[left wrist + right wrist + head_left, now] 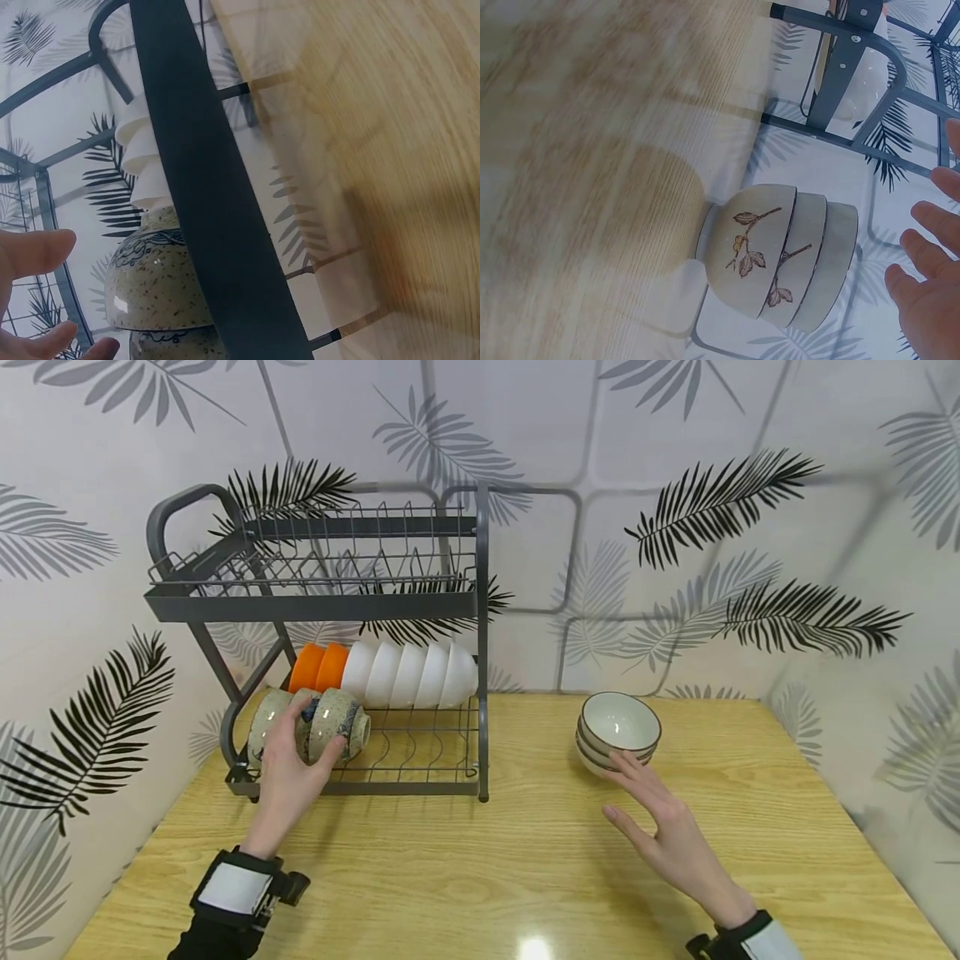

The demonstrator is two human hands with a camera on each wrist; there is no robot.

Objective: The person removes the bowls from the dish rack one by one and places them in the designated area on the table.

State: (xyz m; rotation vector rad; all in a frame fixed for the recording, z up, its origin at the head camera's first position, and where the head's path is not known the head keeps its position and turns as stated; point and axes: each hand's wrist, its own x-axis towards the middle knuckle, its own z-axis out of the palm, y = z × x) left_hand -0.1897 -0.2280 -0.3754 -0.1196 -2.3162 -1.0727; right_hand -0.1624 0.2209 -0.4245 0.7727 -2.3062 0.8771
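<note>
Speckled bowls with blue patterns (pixel 335 724) stand on their sides at the front left of the rack's lower shelf. Right at them is my left hand (pixel 294 774), thumb and fingers spread across their near side. The left wrist view shows a gap between its thumb (pixel 39 252) and the speckled bowl (pixel 154 281). On the table at right stands a stack of pale, dark-rimmed bowls (pixel 619 725), with brown leafy sprigs on the outside of the stack (pixel 754 251). My right hand (pixel 671 831) is beside that stack with fingers extended, holding nothing.
A dark grey two-tier dish rack (pixel 315 607) stands at left on the wooden table (pixel 450 868). Behind the speckled bowls, orange bowls (pixel 318 667) and several white bowls (pixel 408 675) sit in a row. A leaf-patterned wall (pixel 540 435) closes the back.
</note>
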